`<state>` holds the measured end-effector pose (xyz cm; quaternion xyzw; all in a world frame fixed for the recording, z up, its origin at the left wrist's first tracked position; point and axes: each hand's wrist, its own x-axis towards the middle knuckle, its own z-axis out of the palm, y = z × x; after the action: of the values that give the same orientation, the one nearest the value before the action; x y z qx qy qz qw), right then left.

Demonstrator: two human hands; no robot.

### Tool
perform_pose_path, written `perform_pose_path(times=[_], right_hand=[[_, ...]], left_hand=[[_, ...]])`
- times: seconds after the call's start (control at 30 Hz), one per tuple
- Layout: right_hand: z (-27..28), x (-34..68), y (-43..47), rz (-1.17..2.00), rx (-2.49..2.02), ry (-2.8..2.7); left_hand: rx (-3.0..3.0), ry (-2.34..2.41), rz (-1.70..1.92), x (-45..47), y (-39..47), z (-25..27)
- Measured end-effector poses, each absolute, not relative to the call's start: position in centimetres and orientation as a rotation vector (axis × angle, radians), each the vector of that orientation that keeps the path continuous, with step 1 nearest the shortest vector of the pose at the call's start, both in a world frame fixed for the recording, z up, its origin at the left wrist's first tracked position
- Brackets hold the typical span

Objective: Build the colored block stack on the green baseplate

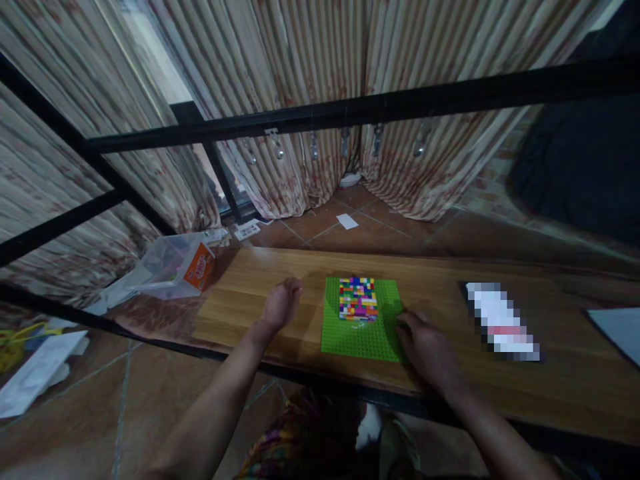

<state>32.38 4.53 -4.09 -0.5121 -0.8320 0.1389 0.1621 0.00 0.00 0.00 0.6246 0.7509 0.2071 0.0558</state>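
A green studded baseplate (pixel 340 340) lies on the wooden table. On its upper middle stands a block of many-coloured toy bricks (pixel 358 300), built up in rows. My right hand (pixel 425 343) is at the plate's right edge, its thumb and fingers closed on that edge. To the left of the plate, apart from it, my left hand (pixel 283 303) hovers with curled fingers. Whatever is inside that closed hand, if anything, is hidden.
A clear plastic box (pixel 173 267) with an orange label sits beyond the table's left end. A blurred-out phone-shaped object (pixel 503 323) lies right of the plate, and a pale flat sheet (pixel 617 330) farther right. A black metal rail (pixel 300 120) runs behind the table.
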Motion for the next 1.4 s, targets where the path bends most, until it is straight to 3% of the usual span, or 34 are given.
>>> perform_pose_path(times=[0.17, 0.37, 0.97, 1.4], right_hand=[[-4.1, 32.4, 4.6, 0.376, -1.457, -2.399], [-4.1, 32.4, 4.7, 0.384, -1.433, -2.411], [-4.3, 32.4, 4.8, 0.363, -1.404, -2.387], [-4.3, 32.4, 4.8, 0.362, -1.402, -2.365]], left_hand=[[1.819, 2.032, 0.978, 2.7, 2.0, 0.9], [1.783, 1.858, 1.080, 5.7, 4.1, 1.8], [2.078, 1.963, 0.547, 8.6, 6.4, 3.4], [1.886, 1.843, 0.722, 8.3, 6.4, 2.9]])
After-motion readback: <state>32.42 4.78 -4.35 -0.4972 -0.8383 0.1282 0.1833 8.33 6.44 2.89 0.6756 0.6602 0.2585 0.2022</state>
